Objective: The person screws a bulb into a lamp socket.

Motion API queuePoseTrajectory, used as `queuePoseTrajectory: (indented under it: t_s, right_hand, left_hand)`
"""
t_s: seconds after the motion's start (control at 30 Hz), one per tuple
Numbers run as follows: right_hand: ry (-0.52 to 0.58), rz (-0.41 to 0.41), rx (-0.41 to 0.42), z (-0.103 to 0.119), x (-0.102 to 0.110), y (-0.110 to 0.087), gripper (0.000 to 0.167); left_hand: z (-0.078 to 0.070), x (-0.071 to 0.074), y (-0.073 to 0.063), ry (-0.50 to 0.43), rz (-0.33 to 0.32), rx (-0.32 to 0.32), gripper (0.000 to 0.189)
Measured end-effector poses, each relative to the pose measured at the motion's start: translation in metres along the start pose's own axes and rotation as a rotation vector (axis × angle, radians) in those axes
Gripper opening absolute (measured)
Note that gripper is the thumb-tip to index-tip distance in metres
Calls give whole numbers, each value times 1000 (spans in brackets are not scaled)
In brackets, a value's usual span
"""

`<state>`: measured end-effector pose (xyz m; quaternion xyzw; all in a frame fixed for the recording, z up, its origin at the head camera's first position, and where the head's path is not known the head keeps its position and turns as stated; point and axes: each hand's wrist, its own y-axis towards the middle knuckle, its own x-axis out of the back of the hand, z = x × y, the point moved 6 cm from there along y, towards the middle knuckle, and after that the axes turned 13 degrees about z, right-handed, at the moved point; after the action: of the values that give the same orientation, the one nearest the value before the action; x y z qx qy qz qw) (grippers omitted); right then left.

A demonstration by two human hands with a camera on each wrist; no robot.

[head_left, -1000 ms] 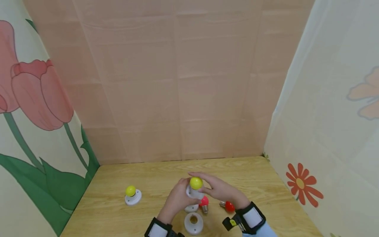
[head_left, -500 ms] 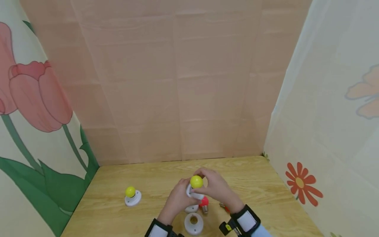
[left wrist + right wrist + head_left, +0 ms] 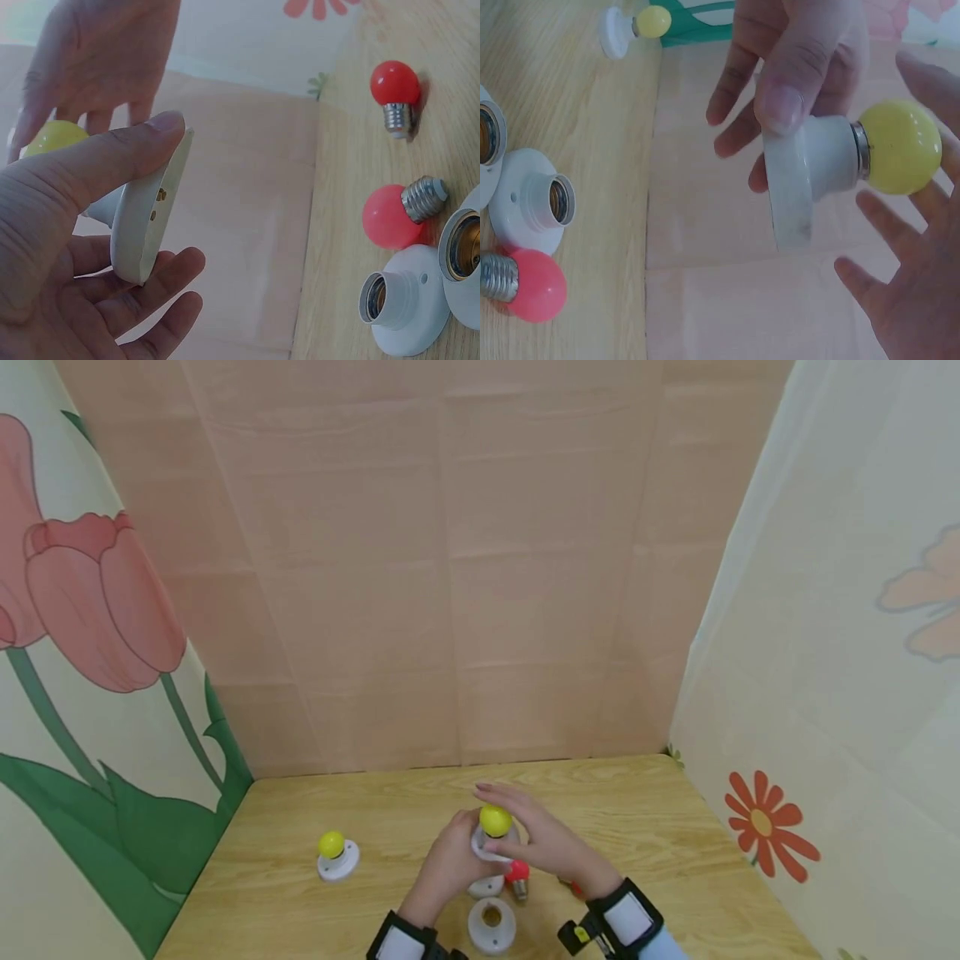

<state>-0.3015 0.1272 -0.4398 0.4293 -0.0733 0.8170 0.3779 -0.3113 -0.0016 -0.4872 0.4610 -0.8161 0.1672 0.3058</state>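
Note:
Above the table, my left hand (image 3: 450,858) grips a white lamp socket (image 3: 832,154) by its round base, thumb on one side and fingers on the other. A yellow bulb (image 3: 900,148) sits in the socket's mouth, with a sliver of its metal collar showing. Around the bulb, the fingers of my right hand (image 3: 551,839) are spread and loosely straight. Whether a fingertip touches the bulb is hard to tell. In the left wrist view, the base's underside faces right, and most of the bulb is behind my left thumb.
Below the hands lie two bare white sockets (image 3: 405,322) (image 3: 492,927), a pink bulb (image 3: 390,217) and a red bulb (image 3: 395,82). Another white socket (image 3: 341,865) with a yellow bulb (image 3: 331,843) stands at the left of the wooden table (image 3: 255,877). Cloth walls surround the table.
Half a second ago my right fingers were closed around the yellow bulb; now they are spread off it. The left hand holds the socket in nearly the same place, tilted slightly differently.

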Motion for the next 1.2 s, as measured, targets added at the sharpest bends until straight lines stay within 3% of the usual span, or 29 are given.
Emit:
queuePoseTrajectory:
  t_s: [0.17,0.4,0.6,0.83,1.03,1.1,1.2]
  right_hand:
    - [-2,66,101,1,2,-2,53]
    - [-8,59,119,-3,3,-2,46]
    - [-107,-43,101,1,7,0,46]
    - [-266,-185,5,1,8,-1,45]
    - [-321,-230,-29,1,6,-1,44]
    - [-282,-207,-21,1,5,-1,47]
    - [-135,-112,24,0,3,-2,54]
  left_hand:
    - [-3,2,0,10,-15,-21,69]
    - [-3,0,0,6,-10,-10,68]
    - [-3,-1,0,11,-7,-4,67]
    - [-2,-2,1,4,6,3,63]
    - [0,-2,2,2,8,13,66]
    - [1,-2,1,-7,5,11,67]
    - [0,-2,0,-21,1,3,70]
